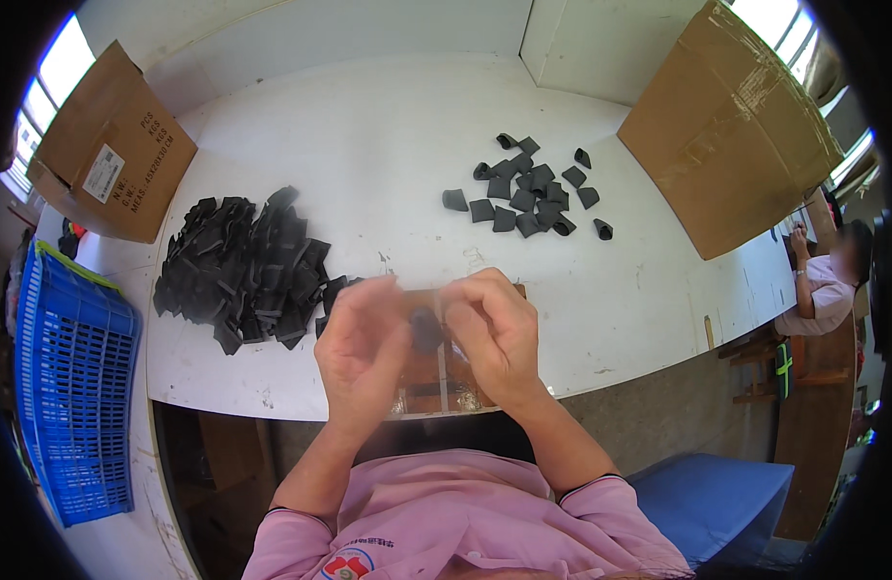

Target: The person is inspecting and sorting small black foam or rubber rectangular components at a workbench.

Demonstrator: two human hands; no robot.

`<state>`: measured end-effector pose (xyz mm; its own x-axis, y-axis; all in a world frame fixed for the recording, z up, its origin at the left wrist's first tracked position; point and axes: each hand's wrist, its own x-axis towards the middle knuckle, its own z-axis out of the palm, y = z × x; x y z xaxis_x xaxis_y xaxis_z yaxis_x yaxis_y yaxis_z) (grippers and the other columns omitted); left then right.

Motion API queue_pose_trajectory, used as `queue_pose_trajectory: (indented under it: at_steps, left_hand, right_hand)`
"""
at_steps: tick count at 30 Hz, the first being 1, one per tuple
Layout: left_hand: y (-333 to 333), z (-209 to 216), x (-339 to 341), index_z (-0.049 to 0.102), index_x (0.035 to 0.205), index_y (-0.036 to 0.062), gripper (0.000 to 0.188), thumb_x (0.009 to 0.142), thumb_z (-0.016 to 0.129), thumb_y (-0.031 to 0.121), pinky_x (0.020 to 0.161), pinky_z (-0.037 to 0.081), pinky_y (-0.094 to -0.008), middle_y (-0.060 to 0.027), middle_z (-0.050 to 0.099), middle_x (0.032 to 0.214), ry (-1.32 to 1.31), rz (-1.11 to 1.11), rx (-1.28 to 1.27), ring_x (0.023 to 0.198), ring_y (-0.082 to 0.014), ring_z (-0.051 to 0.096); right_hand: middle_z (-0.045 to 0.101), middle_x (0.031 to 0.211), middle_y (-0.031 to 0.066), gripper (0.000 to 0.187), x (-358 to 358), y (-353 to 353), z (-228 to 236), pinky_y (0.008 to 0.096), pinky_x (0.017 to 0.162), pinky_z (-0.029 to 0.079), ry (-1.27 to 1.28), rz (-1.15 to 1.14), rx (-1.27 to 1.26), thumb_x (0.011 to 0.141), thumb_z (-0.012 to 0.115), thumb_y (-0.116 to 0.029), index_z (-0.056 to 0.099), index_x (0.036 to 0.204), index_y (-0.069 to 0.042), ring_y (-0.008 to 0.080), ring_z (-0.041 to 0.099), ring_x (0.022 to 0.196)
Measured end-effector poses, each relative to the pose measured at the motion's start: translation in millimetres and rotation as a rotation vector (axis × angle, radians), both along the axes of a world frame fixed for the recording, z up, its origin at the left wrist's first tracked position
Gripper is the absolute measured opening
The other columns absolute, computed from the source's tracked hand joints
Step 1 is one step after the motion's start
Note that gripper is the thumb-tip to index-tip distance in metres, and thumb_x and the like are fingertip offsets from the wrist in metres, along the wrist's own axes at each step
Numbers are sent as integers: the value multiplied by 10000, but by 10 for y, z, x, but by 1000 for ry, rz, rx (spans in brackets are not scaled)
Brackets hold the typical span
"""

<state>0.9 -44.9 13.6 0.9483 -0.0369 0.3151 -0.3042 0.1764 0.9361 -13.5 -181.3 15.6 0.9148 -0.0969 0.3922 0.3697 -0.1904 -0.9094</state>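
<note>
Near the table's front edge, my two hands face each other over a brown board (424,373) with clear tape on it. Between them is a small dark, rounded piece (425,331), blurred. My left hand (362,338) is smeared by motion, its thumb side close to the piece; its grip cannot be made out. My right hand (496,333) has its fingers curled in, the tips at the right side of the piece. Just beyond my left hand lies a big heap of flat black pieces (238,266). Farther off to the right are several short black folded tubes (523,188), scattered loosely.
Cardboard boxes stand at the left (112,155) and right (731,126) of the white table (368,135). A blue plastic basket (78,387) is at the far left. Blue sheeting (716,503) lies by my right side. Another person (823,285) sits at the far right.
</note>
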Motion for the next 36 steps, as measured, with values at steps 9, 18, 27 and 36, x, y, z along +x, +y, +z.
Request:
queue_pose_trajectory:
  at_steps: [9,18,27,36]
  left_hand:
    - [80,126,105,611,838,-10,201,655,586,-88,687,428,-247,-84,602,823,-243,-125,146,760,-160,552]
    - [160,103,83,601,826,-19,108,738,550,-53,713,414,-236,-72,603,838,-39,-187,-66,766,-128,542]
    - [183,-118,71,557,868,-3,88,827,544,74,733,433,-284,-114,561,879,179,-216,-462,813,-172,532]
    - [172,-102,42,561,847,-22,87,815,556,58,756,439,-274,-118,569,881,105,-218,-283,811,-155,536]
  right_hand:
    - [535,831,99,347,-91,54,117,283,544,477,-211,-84,-225,662,724,-161,547,920,-10,206,558,681]
    - [522,779,75,301,-109,132,232,268,538,478,-125,-80,-224,631,731,-82,542,856,-17,189,561,647]
    - [520,701,73,182,-69,153,226,274,489,424,-167,-127,-317,680,681,-52,568,817,-14,180,536,584]
    - [550,681,64,123,-39,169,9,248,494,404,-214,-129,-172,674,660,16,585,768,-7,145,519,562]
